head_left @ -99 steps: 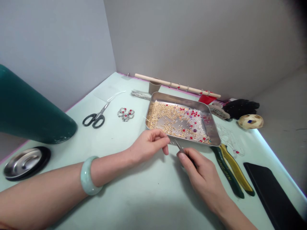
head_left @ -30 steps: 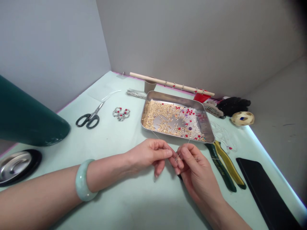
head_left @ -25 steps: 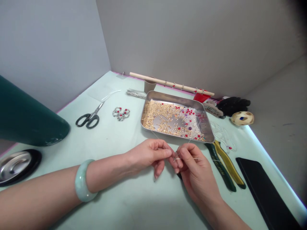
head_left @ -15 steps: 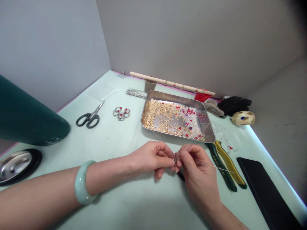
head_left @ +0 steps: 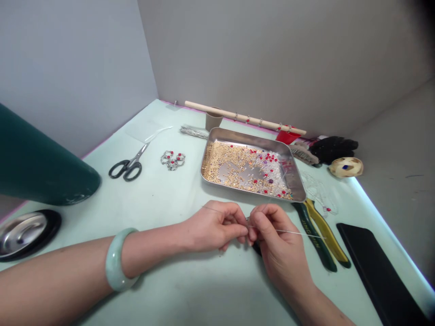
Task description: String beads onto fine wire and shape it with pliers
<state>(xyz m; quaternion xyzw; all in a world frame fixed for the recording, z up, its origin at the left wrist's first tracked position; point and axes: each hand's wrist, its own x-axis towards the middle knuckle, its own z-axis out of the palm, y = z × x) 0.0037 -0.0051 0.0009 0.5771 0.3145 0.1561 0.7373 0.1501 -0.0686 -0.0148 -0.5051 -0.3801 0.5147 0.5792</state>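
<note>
1. delicately, the left hand (head_left: pixel 212 226) and right hand (head_left: pixel 282 240) meet above the worktop (head_left: pixel 190 285), each with thumb and forefinger pinching thin wire (head_left: pixel 299 233); the small work between the fingertips is mostly hidden.
2. from the right hand the wire runs outward, passing over the green and yellow handles of the pliers (head_left: pixel 314 235); another fine end shows over the back of the left hand.
3. a dark tool (head_left: pixel 257 248) sits partly covered under the right hand.
4. around the left wrist is a pale green bangle (head_left: pixel 114 262).
5. just beyond the hands, a metal tray (head_left: pixel 251 141) holds gold beads (head_left: pixel 214 165), clear beads (head_left: pixel 282 183) and scattered red beads (head_left: pixel 270 156).
6. left of it lie a red-dotted beaded piece (head_left: pixel 172 160), then black-handled scissors (head_left: pixel 128 168).
7. to the right of the pliers is a flat black object (head_left: pixel 377 267).
8. behind the tray, a wooden rod (head_left: pixel 210 107) stretches across a brown cup (head_left: pixel 213 121) and a red cup (head_left: pixel 288 136).
9. farthest left, a dark green cylinder (head_left: pixel 44 163) leans near a shiny dish (head_left: pixel 23 233).
</note>
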